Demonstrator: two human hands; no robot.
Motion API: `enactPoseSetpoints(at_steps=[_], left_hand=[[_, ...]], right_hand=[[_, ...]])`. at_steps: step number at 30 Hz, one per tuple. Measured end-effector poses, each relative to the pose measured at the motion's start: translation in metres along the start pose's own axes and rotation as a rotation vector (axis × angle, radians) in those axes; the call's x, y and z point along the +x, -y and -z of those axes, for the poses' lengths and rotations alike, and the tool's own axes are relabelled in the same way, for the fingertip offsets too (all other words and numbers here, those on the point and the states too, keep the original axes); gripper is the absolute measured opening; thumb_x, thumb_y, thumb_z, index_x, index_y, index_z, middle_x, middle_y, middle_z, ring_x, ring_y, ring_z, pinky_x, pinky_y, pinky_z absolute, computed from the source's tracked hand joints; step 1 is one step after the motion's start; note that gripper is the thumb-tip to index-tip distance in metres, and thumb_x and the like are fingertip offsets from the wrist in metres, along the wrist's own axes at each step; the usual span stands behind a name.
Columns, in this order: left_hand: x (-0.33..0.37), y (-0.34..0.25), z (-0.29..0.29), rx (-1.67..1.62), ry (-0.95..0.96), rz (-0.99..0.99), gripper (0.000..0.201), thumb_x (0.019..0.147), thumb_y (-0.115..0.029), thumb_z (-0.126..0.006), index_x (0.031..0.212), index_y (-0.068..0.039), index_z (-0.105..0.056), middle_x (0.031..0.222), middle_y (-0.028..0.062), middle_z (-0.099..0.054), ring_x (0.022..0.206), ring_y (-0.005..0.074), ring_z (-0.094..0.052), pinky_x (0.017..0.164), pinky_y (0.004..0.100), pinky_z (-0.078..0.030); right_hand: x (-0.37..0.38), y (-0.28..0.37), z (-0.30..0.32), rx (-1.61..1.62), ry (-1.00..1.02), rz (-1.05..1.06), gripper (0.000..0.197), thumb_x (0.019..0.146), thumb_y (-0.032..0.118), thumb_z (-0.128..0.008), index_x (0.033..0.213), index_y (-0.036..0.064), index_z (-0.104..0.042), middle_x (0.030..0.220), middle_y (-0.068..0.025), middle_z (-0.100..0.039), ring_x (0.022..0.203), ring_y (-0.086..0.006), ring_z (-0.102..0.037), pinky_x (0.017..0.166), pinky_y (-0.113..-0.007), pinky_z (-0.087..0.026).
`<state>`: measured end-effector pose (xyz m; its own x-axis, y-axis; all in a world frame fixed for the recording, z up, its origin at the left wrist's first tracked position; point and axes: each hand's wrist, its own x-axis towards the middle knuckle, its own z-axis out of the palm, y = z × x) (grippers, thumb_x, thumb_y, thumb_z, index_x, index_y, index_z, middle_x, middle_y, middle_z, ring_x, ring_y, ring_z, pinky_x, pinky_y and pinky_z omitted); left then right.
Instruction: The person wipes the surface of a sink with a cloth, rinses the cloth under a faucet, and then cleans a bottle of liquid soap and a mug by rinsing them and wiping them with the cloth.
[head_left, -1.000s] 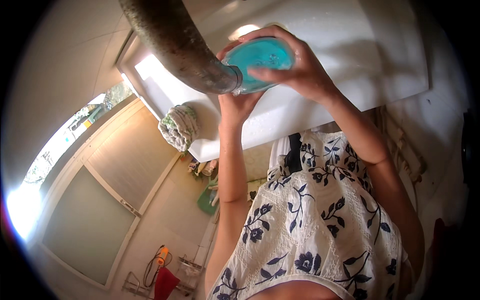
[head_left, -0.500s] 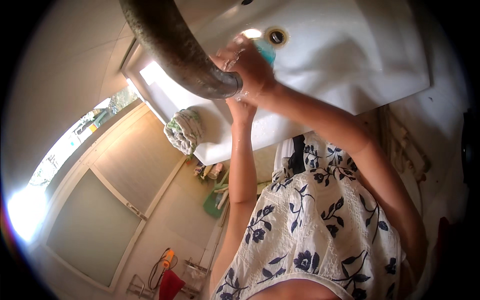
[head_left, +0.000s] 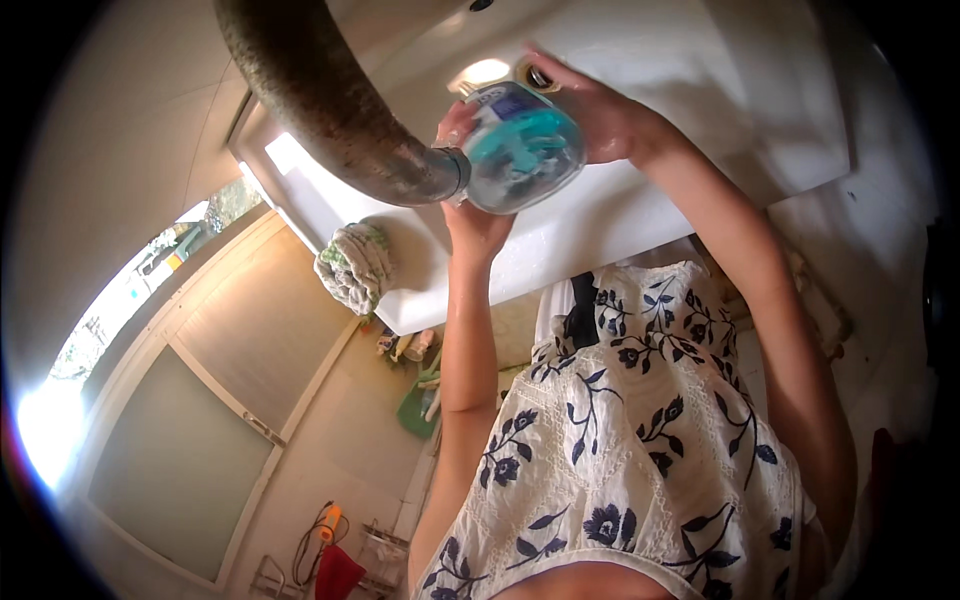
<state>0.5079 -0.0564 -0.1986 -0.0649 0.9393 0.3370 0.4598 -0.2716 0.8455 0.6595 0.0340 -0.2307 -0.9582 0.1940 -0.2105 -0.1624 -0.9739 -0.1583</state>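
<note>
Under the metal faucet spout (head_left: 350, 120), my left hand (head_left: 480, 228) is closed round a clear plastic bottle (head_left: 525, 160) with teal contents and a partly visible label. The bottle lies tilted over the white sink (head_left: 690, 120), its base toward me. Part of the left hand is hidden behind the bottle and the spout. Wet and stretched out, my right hand (head_left: 605, 115) is at the bottle's right side. Its fingers point toward the drain (head_left: 538, 75); I cannot tell whether it touches the bottle.
A crumpled white and green cloth (head_left: 355, 268) rests on the sink's left corner. Beyond it stands a door with a frosted panel (head_left: 180, 450). Low at the left are a green container (head_left: 418, 408) and a red object (head_left: 338, 575). Pipes run below the sink at right.
The bottle has come up from beneath my hands into plain sight by the spout. My right hand has moved off to the right, away from my left hand.
</note>
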Motion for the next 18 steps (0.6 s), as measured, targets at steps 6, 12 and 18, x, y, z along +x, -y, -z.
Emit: enactPoseSetpoints(at_steps=[6,12,18], left_hand=[[0.000,-0.018,-0.002,-0.051,-0.013,-0.032,0.074,0.057,-0.027,-0.074,0.115,-0.003,-0.035,0.119,0.0167,-0.039,0.118,0.0322,-0.029,0.097,0.0442,-0.021],[0.007,-0.035,-0.004,-0.170,-0.284,0.014,0.035,0.075,-0.019,-0.052,0.101,0.005,-0.049,0.108,0.0170,-0.050,0.114,0.0325,-0.035,0.095,0.0440,-0.025],[0.016,-0.023,0.003,-0.488,-0.348,0.247,0.036,0.087,-0.022,-0.036,0.105,0.006,-0.048,0.108,0.0161,-0.049,0.108,0.0255,-0.042,0.092,0.0341,-0.031]], right_hand=[[0.010,-0.024,-0.042,-0.020,-0.433,0.351,0.025,0.079,0.028,-0.051,0.094,0.0077,-0.051,0.082,-0.0022,-0.058,0.070,-0.0119,-0.058,0.063,-0.026,-0.050],[0.017,-0.021,-0.047,-0.013,-0.289,0.241,0.039,0.073,0.033,-0.058,0.100,0.0082,-0.046,0.087,-0.0039,-0.056,0.076,-0.0127,-0.056,0.066,-0.027,-0.048],[0.014,-0.019,-0.045,-0.206,-0.323,0.555,0.069,0.066,0.025,-0.064,0.121,0.0108,-0.025,0.104,-0.0094,-0.044,0.101,-0.0200,-0.043,0.081,-0.038,-0.041]])
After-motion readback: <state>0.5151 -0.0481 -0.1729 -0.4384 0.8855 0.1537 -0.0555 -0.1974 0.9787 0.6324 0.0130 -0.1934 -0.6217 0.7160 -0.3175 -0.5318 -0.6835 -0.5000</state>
